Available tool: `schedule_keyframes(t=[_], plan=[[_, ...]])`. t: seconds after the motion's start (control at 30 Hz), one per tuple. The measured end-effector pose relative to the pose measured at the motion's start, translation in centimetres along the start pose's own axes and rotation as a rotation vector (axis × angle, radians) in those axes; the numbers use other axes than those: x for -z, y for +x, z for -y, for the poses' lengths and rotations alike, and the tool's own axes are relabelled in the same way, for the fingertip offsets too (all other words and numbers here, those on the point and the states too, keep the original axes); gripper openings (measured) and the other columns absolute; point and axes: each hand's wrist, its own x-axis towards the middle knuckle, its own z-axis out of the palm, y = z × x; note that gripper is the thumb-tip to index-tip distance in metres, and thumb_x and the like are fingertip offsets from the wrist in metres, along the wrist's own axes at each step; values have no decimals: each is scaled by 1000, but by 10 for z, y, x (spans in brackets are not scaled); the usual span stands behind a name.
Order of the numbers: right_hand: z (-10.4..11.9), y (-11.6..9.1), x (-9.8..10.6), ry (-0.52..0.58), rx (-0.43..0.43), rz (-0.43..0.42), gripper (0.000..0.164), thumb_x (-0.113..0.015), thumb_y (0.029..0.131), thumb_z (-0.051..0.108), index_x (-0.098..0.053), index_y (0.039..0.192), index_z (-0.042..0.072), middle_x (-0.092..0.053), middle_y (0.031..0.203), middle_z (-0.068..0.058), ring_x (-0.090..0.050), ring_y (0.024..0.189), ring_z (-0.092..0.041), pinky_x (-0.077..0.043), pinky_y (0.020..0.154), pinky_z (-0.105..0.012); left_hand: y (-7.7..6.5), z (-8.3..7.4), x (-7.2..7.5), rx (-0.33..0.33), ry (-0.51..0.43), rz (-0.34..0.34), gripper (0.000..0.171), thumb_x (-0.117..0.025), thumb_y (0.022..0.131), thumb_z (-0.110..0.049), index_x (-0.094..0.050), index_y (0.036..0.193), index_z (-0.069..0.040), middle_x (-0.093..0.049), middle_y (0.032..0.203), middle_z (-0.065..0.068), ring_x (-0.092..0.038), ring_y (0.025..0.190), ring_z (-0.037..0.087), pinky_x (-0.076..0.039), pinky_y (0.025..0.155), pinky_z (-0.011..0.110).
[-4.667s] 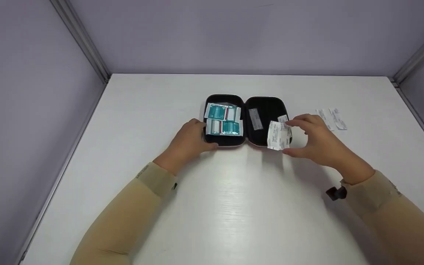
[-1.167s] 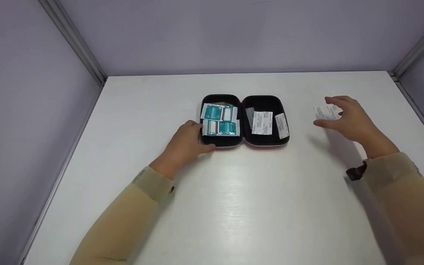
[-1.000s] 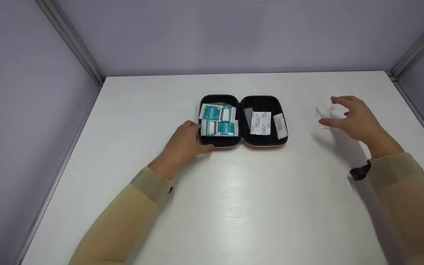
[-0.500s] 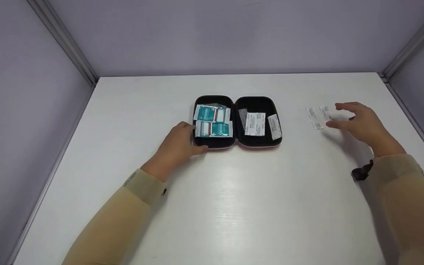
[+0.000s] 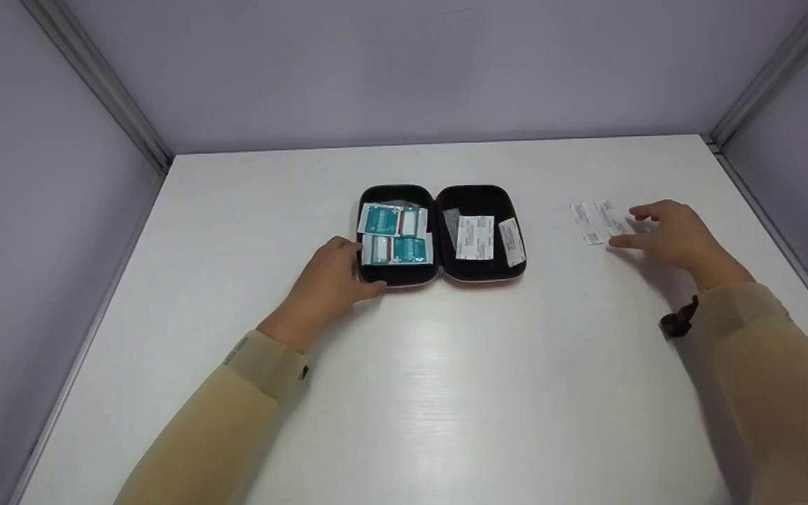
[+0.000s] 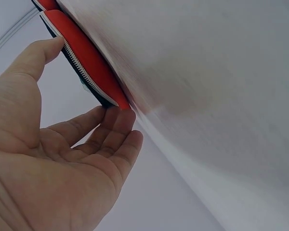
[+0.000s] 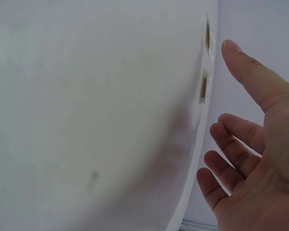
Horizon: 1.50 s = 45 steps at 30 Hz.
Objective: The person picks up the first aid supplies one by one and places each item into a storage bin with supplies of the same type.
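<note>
A small red zip case (image 6: 89, 50) with a black lining lies unfolded on the table. My left hand (image 5: 323, 284) grips its left half, thumb at the near edge and fingers at the outer side. That half holds teal-and-white sachets (image 5: 397, 249). In the right half lie a white paper-wrapped packet (image 5: 475, 237), a narrow white strip (image 5: 513, 242) along the outer wall, and a clear strip (image 5: 452, 228) partly under the packet. My right hand (image 5: 677, 242) hovers with fingers spread beside two paper-wrapped strips, a left strip (image 5: 588, 223) and a right strip (image 5: 610, 217), holding nothing.
The white table (image 5: 411, 393) runs back to a pale partition wall (image 5: 418, 77), with side panels in metal frames at left and right. Both forearms reach in from the near side.
Earlier my right hand held the white packet over the case; the packet now lies in the right half. That hand has moved right to the two loose strips. My left hand stays on the case.
</note>
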Motion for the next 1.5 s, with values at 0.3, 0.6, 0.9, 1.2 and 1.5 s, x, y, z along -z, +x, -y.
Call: schedule_keyframes(t=[0.3, 0.6, 0.9, 1.2, 1.5], plan=[[-1, -5, -16, 9, -74, 19, 98, -81, 100, 63, -52, 162, -7, -51, 160, -37, -44, 149, -57, -39, 127, -74, -3, 2, -6, 3, -4, 19, 82, -91, 95, -40, -59, 159, 1, -62, 150, 16, -61, 138, 31, -51, 128, 49], [5, -4, -11, 80, -130, 8, 85, -80, 103, 56, -58, 159, -5, -54, 163, -36, -49, 151, -56, -48, 123, -70, 0, 2, -5, -1, -1, 9, 81, -91, 96, -40, -59, 159, 0, -61, 152, 16, -61, 140, 32, -50, 129, 49], [7, -2, -7, 165, -180, -1, 75, -79, 105, 47, -60, 158, -2, -51, 167, -34, -52, 151, -55, -47, 126, -68, 1, 0, -2, 5, -8, -2, 82, -92, 95, -40, -59, 159, 0, -61, 150, 14, -61, 138, 30, -51, 128, 48], [10, 0, -5, 213, -192, -31, 70, -78, 105, 39, -59, 157, -4, -55, 164, -32, -50, 153, -53, -45, 128, -67, 3, -1, 0, -11, 4, -11, 81, -91, 96, -40, -60, 158, 1, -62, 150, 15, -61, 140, 32, -50, 129, 48], [10, -2, -5, 264, -207, -91, 67, -75, 106, 34, -57, 159, -3, -55, 162, -31, -53, 146, -45, -49, 123, -59, 3, 1, 0, -12, 8, -14, 82, -91, 96, -41, -59, 159, 2, -62, 151, 16, -61, 141, 32, -50, 129, 49]])
